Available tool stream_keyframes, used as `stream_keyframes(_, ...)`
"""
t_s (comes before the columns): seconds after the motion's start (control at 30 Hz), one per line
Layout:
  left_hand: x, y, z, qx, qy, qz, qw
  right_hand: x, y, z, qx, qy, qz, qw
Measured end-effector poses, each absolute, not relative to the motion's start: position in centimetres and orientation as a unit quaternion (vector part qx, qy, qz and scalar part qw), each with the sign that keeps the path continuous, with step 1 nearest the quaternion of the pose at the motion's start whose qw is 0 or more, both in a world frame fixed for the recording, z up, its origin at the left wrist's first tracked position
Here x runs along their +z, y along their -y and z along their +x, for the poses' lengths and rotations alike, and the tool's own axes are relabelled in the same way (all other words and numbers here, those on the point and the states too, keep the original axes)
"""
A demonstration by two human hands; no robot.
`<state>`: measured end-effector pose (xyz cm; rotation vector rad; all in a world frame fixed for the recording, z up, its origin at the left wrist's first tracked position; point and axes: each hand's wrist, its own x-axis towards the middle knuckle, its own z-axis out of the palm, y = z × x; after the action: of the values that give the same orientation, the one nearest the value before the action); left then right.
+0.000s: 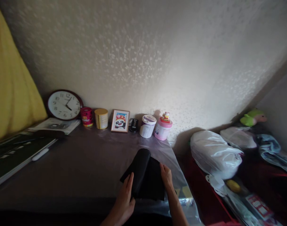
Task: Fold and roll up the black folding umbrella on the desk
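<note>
A black, flexible sheet (155,182), perhaps cloth, lies at the front of the table with its left part curled over into a rounded fold. My left hand (126,196) holds the curled side, its fingers along the outer face and its thumb below. On the opposite side, my right hand (165,175) pinches the sheet's right edge near the upper corner. The underside of the sheet and some fingertips are hidden.
Along the wall stand a clock (64,105), a red can (87,116), a yellow can (101,119), a framed panda picture (120,121), a white tub (147,128) and a pink tub (162,130). A green board (18,153) lies left. White bags (214,153) sit beyond the right edge.
</note>
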<state>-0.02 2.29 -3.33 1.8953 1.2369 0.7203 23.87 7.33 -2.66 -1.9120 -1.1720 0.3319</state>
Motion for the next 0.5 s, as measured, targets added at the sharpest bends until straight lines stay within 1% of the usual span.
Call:
stream_keyframes(0.27,-1.8,-1.6,0.7,0.196,-0.523,0.769,0.311,-1.4,-8.2,23.2,0.213,0.469,-0.707,0.485)
stream_keyframes(0.4,-1.4,-1.2,0.9,0.162,-0.534,0.780,0.284,-0.8,-9.5,22.3,0.229,0.475,-0.700,0.483)
stream_keyframes(0.5,-1.4,-1.0,0.9,0.152,-0.534,0.784,0.279,-0.4,-10.8,21.2,0.210,0.490,-0.698,0.478)
